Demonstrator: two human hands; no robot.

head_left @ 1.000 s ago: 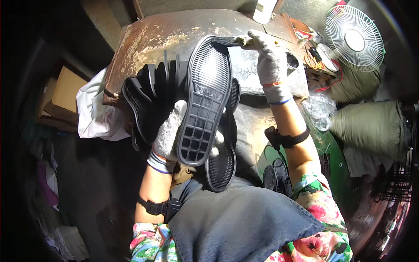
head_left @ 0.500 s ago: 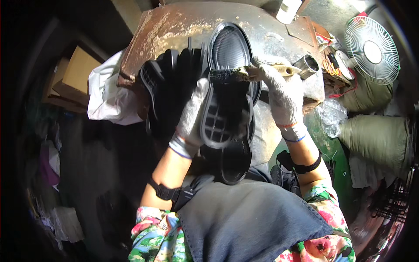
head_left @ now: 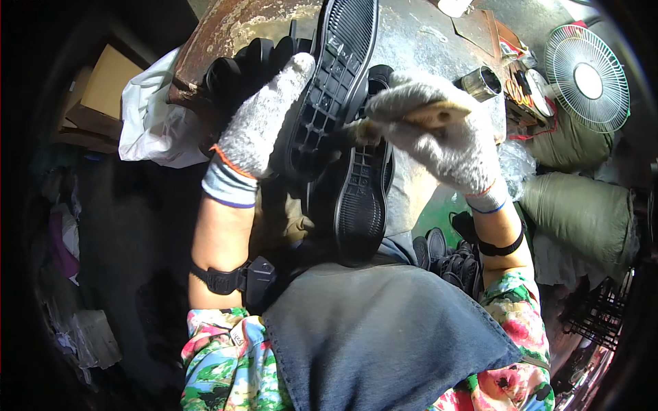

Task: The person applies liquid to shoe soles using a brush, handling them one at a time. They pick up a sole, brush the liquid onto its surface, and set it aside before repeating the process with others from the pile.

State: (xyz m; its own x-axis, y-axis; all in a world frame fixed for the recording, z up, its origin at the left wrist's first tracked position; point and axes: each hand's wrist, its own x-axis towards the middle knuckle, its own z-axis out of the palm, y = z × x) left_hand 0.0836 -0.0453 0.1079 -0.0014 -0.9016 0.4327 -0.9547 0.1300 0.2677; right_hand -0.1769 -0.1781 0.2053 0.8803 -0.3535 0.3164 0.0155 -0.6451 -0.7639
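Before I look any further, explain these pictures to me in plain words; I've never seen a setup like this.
There is no robot here: you see a person's own two gloved hands, viewed from a wide camera worn on the head, which bends straight edges. The left hand holds a black shoe sole, its gridded side facing the camera. The right hand grips a brush by its pale handle. Another sole lies below; what supports it is hidden. On the worn table stands an open metal tin. More dark soles are bunched beyond the left glove.
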